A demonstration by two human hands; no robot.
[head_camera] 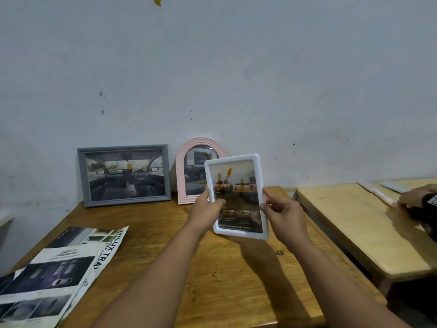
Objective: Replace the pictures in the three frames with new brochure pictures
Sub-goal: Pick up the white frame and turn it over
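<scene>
The white rounded-corner picture frame (236, 196) is being held upright above the wooden table (224, 280), face toward the camera, in front of the pink arched frame (189, 171), which is being partly hidden by it. A brochure picture of pickup trucks is being displayed behind its glazing, so the step in hand is being judged as inspection before the frame is stood with the others. For a sound result, the print is being best checked for square seating and even margins, and the frame is being best gripped by its borders only, so that the glazing is not being smudged. The left hand (205, 209) is being kept on the frame's left border, thumb lying across the front and fingers presumably curled behind, though they are being hidden from view. The right hand (281, 213) is being kept on the right border, thumb and forefinger pinching the edge, remaining fingers loosely bent. Both forearms are being extended forward from the lower edge, converging on the frame. The grey landscape frame (124, 175), showing a car interior, is being leaned against the wall at the table's rear beside the pink frame. Brochure sheets (54, 268) are lying at the table's left, well apart from the hands.
</scene>
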